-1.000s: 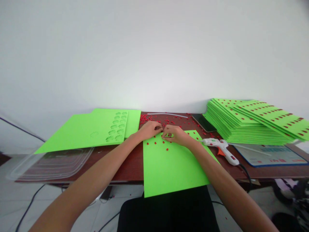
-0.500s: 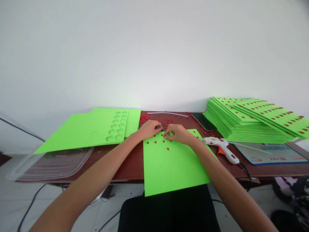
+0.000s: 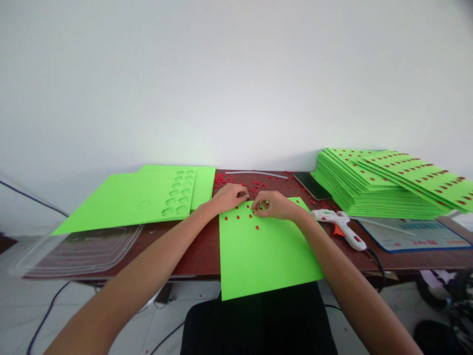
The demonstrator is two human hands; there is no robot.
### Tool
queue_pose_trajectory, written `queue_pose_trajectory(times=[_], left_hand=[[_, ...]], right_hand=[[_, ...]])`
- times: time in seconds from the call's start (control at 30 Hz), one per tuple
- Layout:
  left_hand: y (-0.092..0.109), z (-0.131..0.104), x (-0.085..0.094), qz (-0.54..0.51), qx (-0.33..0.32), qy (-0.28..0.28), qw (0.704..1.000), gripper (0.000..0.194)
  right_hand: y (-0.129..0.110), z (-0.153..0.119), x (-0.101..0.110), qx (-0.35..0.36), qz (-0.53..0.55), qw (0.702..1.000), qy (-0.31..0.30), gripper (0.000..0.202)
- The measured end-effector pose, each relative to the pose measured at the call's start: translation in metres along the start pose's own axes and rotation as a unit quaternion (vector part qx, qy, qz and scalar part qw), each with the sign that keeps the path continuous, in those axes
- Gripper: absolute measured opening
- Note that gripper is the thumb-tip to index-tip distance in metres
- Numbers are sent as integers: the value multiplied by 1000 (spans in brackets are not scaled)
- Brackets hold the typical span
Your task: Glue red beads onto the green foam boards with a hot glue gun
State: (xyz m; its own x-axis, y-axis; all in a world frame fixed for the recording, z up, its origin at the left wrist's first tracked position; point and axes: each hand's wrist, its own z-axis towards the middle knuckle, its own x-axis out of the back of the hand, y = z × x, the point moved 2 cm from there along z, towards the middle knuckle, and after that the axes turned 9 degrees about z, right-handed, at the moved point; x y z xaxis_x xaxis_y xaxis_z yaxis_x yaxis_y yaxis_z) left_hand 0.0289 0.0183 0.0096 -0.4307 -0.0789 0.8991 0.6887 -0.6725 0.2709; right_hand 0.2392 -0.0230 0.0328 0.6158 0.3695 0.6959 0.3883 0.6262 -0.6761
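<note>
A bright green sheet lies at the table's front edge and juts out over my lap, with several small red pieces on its upper part. At the sheet's top left edge rests my left hand, its fingers curled together; what they hold, if anything, is too small to name. Over the upper middle of the sheet, my right hand has thumb and index finger pinched low above the surface, near the red pieces. Whatever is between those fingertips cannot be made out.
Loose red pieces lie behind my hands. A white glue gun, a phone and a stack of green sheets stand right. Green sheets and a clear plastic lid are left.
My right hand has shifted slightly right and down over the sheet, and its forearm has turned a little. My left hand stays in place.
</note>
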Motion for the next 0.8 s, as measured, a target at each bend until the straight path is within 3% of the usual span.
queue_pose_trajectory(times=[0.33,0.5,0.67,0.8], left_hand=[[0,0,-1,-12,5,5,1000,20],[-3,1,-2,-87,1,-16,996,17],[-3,-2,1,-90,7,-33,995,10],[-4,-4,1,-103,3,-45,994,14]], right_hand=[[0,2,-4,24,-16,999,19,18],[-25,5,-2,52,18,998,37,14],[-65,16,-27,87,37,995,-36,10],[-72,24,-51,103,34,993,-38,10]])
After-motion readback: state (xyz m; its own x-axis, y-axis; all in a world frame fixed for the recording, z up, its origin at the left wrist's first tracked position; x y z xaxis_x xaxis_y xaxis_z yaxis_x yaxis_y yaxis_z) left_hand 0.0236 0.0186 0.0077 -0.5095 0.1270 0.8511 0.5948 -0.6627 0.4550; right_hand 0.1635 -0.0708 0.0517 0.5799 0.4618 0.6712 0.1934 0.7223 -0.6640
